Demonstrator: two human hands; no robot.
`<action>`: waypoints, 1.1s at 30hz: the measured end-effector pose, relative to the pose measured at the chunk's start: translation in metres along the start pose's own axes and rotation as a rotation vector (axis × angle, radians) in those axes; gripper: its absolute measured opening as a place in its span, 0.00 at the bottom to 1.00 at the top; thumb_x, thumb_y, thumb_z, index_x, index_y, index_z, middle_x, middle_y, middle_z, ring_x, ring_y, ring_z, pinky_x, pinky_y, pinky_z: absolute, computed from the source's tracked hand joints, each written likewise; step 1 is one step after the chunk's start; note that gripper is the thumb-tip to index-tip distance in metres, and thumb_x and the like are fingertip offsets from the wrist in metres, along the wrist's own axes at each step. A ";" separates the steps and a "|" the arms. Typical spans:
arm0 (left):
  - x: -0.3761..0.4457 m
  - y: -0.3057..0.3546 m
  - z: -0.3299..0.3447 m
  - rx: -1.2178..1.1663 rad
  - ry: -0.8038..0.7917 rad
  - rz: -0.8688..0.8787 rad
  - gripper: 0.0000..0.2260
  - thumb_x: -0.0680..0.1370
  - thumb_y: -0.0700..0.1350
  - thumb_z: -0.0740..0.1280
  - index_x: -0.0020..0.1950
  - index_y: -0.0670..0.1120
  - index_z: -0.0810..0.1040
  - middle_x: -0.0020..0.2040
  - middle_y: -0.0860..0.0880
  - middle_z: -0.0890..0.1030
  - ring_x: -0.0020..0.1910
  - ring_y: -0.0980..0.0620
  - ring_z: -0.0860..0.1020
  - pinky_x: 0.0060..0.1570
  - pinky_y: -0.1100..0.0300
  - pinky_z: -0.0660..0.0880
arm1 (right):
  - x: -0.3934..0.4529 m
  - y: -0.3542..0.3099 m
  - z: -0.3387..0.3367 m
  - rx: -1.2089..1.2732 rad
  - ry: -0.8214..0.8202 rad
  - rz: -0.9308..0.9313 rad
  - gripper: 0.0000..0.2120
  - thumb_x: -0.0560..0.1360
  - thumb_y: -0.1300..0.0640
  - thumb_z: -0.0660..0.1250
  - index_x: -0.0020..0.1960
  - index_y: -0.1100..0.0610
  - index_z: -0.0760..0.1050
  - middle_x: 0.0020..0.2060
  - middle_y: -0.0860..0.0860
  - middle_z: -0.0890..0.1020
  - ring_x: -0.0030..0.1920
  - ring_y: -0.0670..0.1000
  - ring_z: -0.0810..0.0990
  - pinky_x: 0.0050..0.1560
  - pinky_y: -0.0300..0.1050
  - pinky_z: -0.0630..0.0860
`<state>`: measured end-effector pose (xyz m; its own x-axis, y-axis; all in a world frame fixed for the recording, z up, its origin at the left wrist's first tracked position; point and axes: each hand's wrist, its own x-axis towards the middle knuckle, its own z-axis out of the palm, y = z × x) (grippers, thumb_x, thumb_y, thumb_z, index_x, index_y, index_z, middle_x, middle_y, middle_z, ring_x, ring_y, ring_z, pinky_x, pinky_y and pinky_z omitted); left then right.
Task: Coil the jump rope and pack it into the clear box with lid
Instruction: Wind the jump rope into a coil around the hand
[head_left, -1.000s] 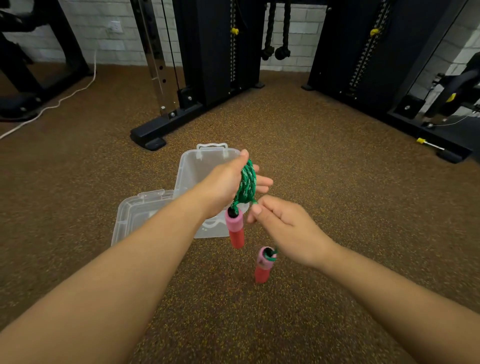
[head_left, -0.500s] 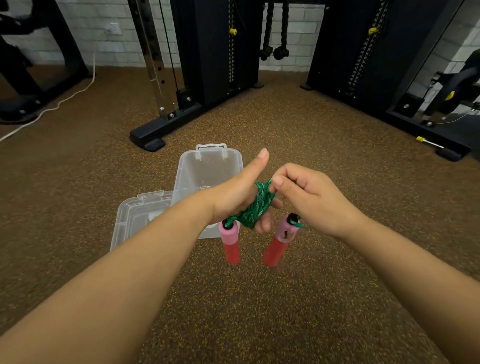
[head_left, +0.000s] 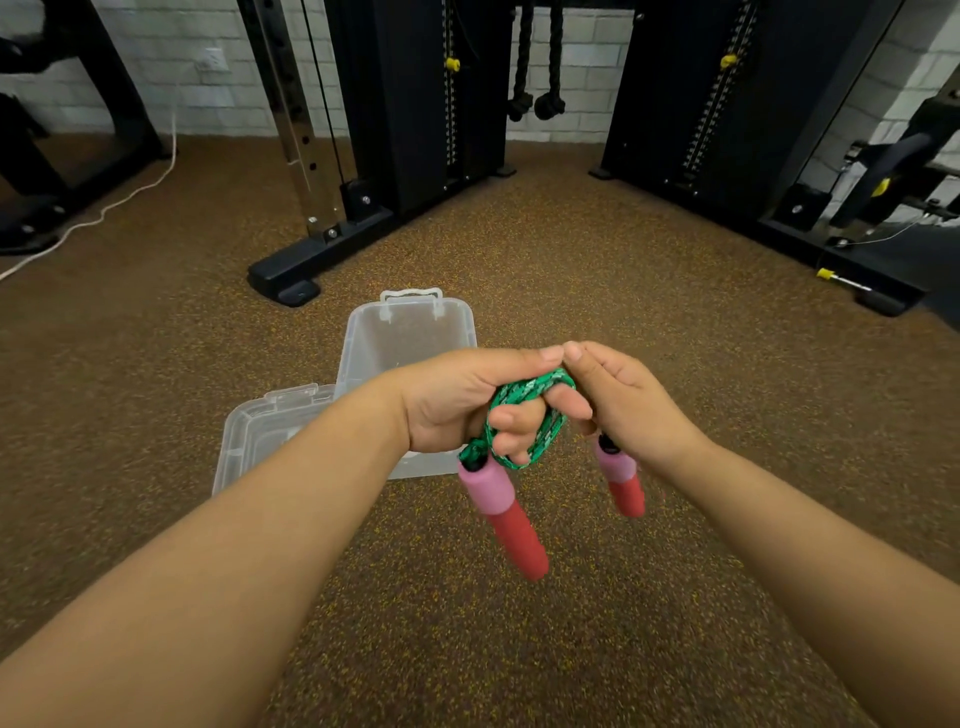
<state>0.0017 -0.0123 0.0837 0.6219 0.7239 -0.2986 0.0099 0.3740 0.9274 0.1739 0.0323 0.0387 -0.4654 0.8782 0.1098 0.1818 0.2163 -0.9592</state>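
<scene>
Left hand is closed around the coiled green-and-white braided jump rope, loops wrapped over its fingers. Right hand pinches the rope's end beside it. Two pink-and-red foam handles dangle below. Clear plastic box sits open on the brown speckled floor behind, its clear lid just beside.

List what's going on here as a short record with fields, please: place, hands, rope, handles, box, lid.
place: gym floor, weight machines behind
left hand: closed on the coiled green rope, loops round its fingers
right hand: pinching the rope at the top of the coil
handles: both hanging in the air, one below the left hand, one below the right
box: clear, open, on the floor, nothing seen inside
lid: off, on the floor beside the box
</scene>
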 end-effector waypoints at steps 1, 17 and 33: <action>0.000 0.000 0.000 -0.021 0.013 0.011 0.21 0.76 0.56 0.55 0.45 0.45 0.82 0.19 0.55 0.65 0.21 0.56 0.67 0.33 0.61 0.73 | 0.000 0.001 0.001 0.008 0.002 0.015 0.21 0.81 0.49 0.57 0.49 0.69 0.72 0.27 0.51 0.68 0.27 0.49 0.66 0.26 0.41 0.64; 0.000 0.005 -0.009 -0.254 0.321 0.229 0.14 0.79 0.52 0.58 0.39 0.47 0.76 0.18 0.55 0.63 0.20 0.57 0.65 0.29 0.64 0.71 | -0.005 0.025 0.026 0.114 -0.055 0.082 0.14 0.81 0.56 0.55 0.39 0.52 0.74 0.30 0.54 0.74 0.33 0.53 0.70 0.33 0.45 0.65; 0.006 0.006 -0.023 -0.382 0.632 0.329 0.12 0.80 0.51 0.59 0.43 0.46 0.75 0.21 0.56 0.64 0.22 0.56 0.66 0.29 0.65 0.71 | -0.016 0.031 0.044 -0.212 -0.157 0.110 0.16 0.70 0.55 0.72 0.55 0.44 0.70 0.38 0.45 0.78 0.35 0.45 0.75 0.40 0.43 0.74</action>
<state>-0.0125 0.0070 0.0824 -0.0149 0.9795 -0.2008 -0.4362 0.1743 0.8828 0.1488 0.0063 -0.0043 -0.5579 0.8284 -0.0495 0.4084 0.2221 -0.8854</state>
